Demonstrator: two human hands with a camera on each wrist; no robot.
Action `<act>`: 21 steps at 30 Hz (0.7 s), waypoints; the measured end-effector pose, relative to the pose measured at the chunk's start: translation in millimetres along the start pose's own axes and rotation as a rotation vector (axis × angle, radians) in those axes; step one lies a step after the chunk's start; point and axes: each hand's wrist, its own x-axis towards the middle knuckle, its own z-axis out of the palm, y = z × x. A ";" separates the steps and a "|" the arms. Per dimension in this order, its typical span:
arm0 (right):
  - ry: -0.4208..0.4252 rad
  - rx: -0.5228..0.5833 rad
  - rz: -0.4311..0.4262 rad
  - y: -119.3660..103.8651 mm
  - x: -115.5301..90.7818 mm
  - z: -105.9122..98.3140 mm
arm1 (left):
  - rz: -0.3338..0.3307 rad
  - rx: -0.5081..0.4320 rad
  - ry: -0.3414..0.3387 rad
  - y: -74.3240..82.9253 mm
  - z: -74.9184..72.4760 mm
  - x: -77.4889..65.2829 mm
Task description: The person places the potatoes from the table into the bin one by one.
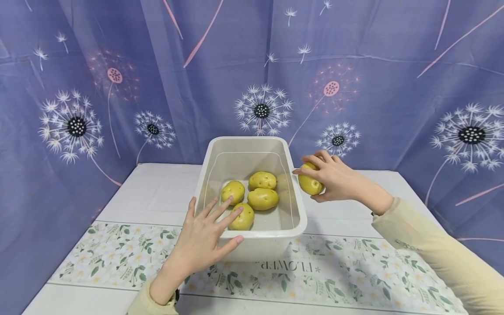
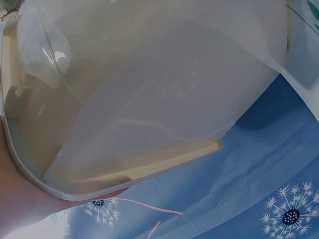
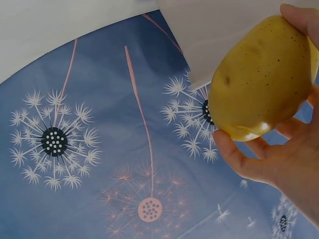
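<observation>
A yellow potato (image 1: 310, 180) is gripped in my right hand (image 1: 334, 175), just outside the right rim of a white plastic basin (image 1: 252, 246). The right wrist view shows the same potato (image 3: 261, 79) large, with thumb and fingers curled round it. Several more potatoes (image 1: 263, 199) lie on the basin's floor, toward its near half. My left hand (image 1: 202, 232) spreads its fingers over the basin's near left corner, resting on the rim; its fingertips overlap the nearest potato (image 1: 243, 217) in the head view. In the left wrist view the basin wall (image 2: 149, 89) fills most of the picture.
The basin stands on a white table (image 1: 157, 183) with a floral printed band (image 1: 118, 253) across it. Behind and at both sides hangs a blue curtain (image 1: 220, 96) with dandelion prints.
</observation>
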 end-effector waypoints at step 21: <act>0.002 -0.005 0.014 5.4 14.4 -6.6 | 0.001 0.000 -0.006 0.9 -1.3 -0.1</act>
